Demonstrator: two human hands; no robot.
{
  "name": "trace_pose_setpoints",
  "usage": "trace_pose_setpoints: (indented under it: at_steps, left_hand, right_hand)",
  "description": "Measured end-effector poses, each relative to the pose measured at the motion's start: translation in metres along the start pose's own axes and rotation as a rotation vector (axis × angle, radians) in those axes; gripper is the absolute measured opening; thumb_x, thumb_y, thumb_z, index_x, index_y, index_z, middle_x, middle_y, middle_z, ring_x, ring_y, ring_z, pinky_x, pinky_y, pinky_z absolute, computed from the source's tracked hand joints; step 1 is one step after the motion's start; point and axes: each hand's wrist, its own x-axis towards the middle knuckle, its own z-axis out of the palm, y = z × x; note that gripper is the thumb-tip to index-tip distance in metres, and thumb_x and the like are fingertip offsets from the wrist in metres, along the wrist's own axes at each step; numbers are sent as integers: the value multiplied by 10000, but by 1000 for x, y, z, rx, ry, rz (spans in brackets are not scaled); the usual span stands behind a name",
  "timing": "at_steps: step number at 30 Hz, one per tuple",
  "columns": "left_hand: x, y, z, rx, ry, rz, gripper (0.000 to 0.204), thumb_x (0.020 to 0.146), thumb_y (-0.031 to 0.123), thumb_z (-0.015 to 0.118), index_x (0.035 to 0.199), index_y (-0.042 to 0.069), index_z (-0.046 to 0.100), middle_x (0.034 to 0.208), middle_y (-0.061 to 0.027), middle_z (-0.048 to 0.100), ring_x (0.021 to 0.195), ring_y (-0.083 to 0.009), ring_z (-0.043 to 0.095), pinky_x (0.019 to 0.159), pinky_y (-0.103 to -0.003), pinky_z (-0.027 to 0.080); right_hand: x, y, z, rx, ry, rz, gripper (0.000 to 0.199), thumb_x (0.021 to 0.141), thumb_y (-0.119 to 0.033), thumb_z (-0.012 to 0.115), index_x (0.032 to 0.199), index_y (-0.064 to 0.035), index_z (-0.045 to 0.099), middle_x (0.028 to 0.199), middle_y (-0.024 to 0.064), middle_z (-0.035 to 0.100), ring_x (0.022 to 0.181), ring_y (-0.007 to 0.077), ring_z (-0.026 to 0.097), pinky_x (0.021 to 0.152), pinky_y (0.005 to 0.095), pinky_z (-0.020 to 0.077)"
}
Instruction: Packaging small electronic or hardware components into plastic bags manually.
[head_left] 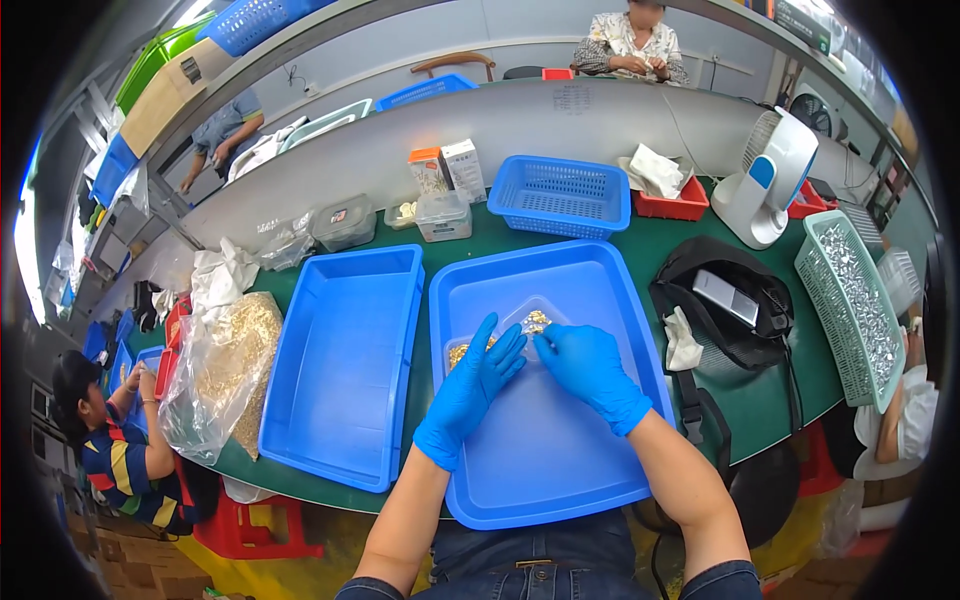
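Both of my hands wear blue gloves and are over a large blue tray [560, 485]. My left hand [474, 388] is open, its fingers stretched out and held together, beside a small heap of gold-coloured pieces [458, 354]. A small clear plastic container [512, 316] sits in the far part of the tray with more gold-coloured bits [536, 321] in it. My right hand [588, 368] has its fingers bent and closed at this container's near right edge. Whatever is between the right fingertips is hidden.
On the left stand an empty blue tray [340, 370] and a clear bag of gold pieces [240, 350]. Behind are a blue basket [560, 195] and clear boxes [443, 216]. To the right lie a black bag [725, 300], a white fan [770, 185] and a green basket of silver parts [850, 300].
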Motion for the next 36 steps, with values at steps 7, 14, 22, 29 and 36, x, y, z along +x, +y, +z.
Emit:
trace_pose_setpoints:
  at_steps: [7,14,22,29,36]
  left_hand:
    - [12,4,2,622,275,71,365,907,185,540,1224,4,530,1161,-149,583,1062,-218,560,895,-330,457]
    - [10,1,-71,1602,193,334,234,759,37,637,980,-35,607,912,-149,598,850,-250,577,758,-352,465]
    - [21,-1,-64,1322,233,102,185,816,103,638,923,-44,601,872,-89,621,752,-148,555,712,-316,448]
    - [21,10,-55,857,282,146,267,896,208,542,1044,-6,603,924,-71,617,848,-122,540,775,-285,414]
    - [25,9,-73,432,85,136,295,895,210,541,1122,26,586,1061,-70,599,983,-160,538,866,-302,403]
  right_hand:
    - [8,37,20,-60,0,-106,176,771,-181,555,732,-39,651,713,187,625,622,324,633,548,422,497]
    - [5,-6,14,111,239,-254,152,701,-185,580,625,-72,649,661,153,621,592,311,610,486,409,467]
    - [-5,-6,15,128,156,-299,170,706,-244,593,643,-101,660,618,120,614,558,311,603,458,415,434]
    - [5,-10,28,167,203,-355,158,705,-263,598,671,-126,669,616,112,614,555,306,600,451,415,425]
    - [5,-6,18,221,259,-322,200,759,-291,584,683,-126,665,629,116,616,559,305,599,466,418,430]
